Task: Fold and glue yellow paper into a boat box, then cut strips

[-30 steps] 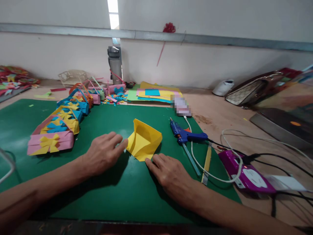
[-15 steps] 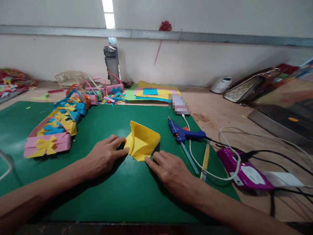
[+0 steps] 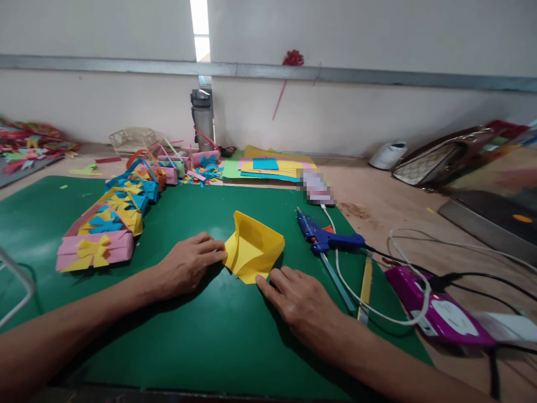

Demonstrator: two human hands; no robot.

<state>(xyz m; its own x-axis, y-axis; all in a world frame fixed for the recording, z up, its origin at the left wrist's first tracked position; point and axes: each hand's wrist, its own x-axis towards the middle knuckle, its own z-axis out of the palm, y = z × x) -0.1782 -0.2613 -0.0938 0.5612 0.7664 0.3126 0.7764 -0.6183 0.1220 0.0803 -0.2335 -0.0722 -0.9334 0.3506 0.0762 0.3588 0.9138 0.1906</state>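
A folded sheet of yellow paper stands partly opened up on the green mat, its back flap raised and its front pressed low. At its left edge, my left hand pinches the paper between thumb and fingers. My right hand has its thumb on the front right corner, with the other fingers curled in beside it; what lies under them is partly hidden. To the right of the paper lies a blue glue gun with a glue stick in it.
Small paper baskets with bows line the mat's left side. Coloured paper sheets, a phone and a grey bottle sit behind. Right of the glue gun are a yellow cutter-like strip, cables and a purple power strip.
The whole scene has shifted slightly right and down in view as the camera turned. Both hands keep their places at the yellow paper, whose shape looks nearly the same.
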